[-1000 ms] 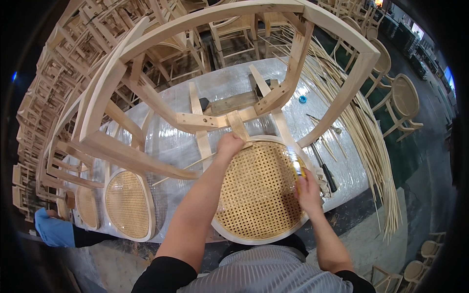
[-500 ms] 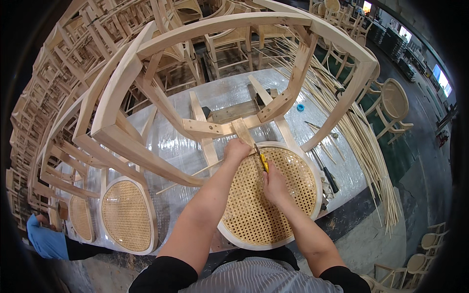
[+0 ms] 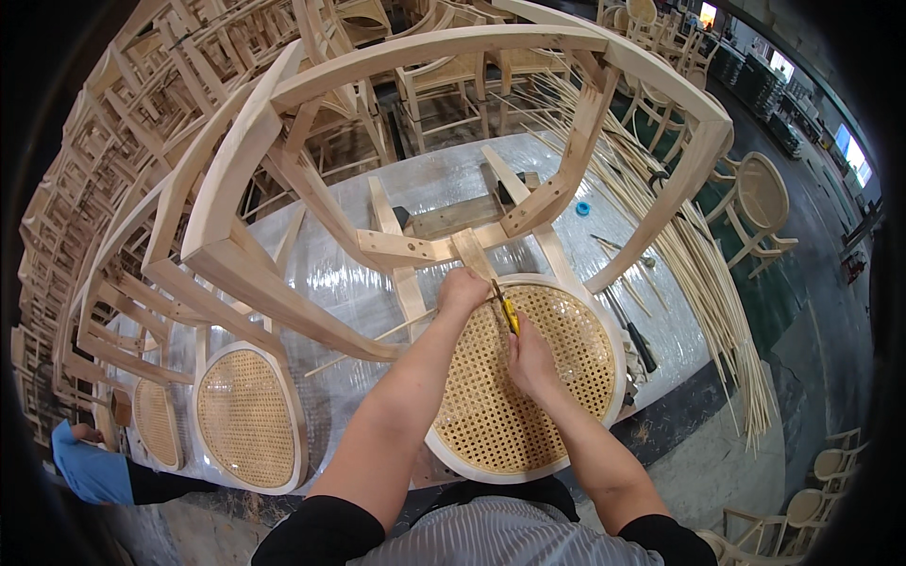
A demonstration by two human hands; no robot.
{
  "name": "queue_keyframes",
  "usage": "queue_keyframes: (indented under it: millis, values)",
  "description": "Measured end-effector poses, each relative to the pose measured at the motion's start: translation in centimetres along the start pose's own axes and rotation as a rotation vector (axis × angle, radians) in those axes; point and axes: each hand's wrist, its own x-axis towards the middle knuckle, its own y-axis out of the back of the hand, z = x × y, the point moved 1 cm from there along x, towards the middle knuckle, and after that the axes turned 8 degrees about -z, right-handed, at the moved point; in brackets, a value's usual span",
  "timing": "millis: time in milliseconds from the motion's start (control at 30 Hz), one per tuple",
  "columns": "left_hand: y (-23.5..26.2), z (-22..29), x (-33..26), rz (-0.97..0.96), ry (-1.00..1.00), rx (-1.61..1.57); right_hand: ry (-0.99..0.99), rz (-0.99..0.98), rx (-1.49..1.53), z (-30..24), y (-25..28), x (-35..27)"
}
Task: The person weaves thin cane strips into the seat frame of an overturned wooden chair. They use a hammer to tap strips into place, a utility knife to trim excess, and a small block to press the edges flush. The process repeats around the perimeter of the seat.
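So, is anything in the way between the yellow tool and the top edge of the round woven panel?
Nothing visible. The right hand holds the yellow tool, its dark tip at the top edge of the woven panel. The left hand sits just left of the tip, not between them.

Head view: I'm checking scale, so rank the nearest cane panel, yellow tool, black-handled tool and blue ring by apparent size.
1. Nearest cane panel
2. Black-handled tool
3. Yellow tool, visible part
4. Blue ring
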Motion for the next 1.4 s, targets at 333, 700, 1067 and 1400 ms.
queue_keyframes:
  millis: [333,700,1067,1400]
  values:
    - [-1.0,-1.4,1.5,0.108,-0.022,-0.054,-0.049,-0.056,-0.01,-0.9,0.2,-0.2]
    - [-0.7,-1.8,0.5,0.143,-0.181,0.024,-0.159,-0.221,-0.15,-1.6,0.4,0.5]
    - [-0.7,-0.8,-1.0,0.121,-0.106,0.028,-0.186,-0.235,-0.173,-1.5,0.3,0.0]
    - [-0.9,-0.9,-1.4,0.144,-0.142,0.02,-0.145,-0.244,-0.161,-1.0,0.2,0.5]
